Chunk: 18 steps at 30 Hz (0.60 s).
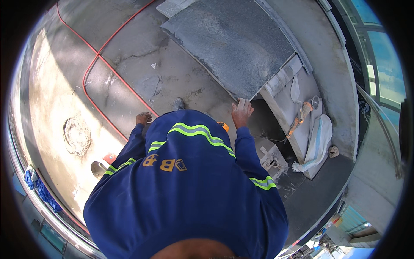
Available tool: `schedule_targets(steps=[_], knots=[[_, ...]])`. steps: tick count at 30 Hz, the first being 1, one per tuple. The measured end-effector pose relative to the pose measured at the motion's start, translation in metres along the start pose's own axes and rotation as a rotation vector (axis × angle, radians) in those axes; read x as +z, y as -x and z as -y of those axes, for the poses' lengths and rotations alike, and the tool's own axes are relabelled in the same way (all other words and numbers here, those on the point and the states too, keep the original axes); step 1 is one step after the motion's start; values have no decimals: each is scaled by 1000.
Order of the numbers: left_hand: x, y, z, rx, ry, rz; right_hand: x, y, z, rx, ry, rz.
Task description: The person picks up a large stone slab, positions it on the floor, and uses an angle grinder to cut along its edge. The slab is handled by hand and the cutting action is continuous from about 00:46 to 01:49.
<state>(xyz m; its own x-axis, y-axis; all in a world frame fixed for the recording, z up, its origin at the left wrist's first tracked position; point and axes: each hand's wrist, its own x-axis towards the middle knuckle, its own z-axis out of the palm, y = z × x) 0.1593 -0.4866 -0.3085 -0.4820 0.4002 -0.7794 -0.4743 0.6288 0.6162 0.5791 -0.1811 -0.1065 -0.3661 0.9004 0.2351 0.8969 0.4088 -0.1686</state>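
while a dark-grey, flat, stone-like slab [235, 47] beside a pale concrete wall [321, 41] is touched at its corner by the right hand [243, 113], any grip there or by the left hand [143, 118] cannot be told; likely heavy and brittle, the slab is best held by opposite edges.
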Motion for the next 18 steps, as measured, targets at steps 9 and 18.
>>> schedule_targets(steps=[9, 18], knots=[[-10, 10, 29, -68, 1, -91, 17, -8, -17, -195, 119, 80], [-4, -21, 52, -40, 31, -62, 19, -14, -12, -240, 119, 144]])
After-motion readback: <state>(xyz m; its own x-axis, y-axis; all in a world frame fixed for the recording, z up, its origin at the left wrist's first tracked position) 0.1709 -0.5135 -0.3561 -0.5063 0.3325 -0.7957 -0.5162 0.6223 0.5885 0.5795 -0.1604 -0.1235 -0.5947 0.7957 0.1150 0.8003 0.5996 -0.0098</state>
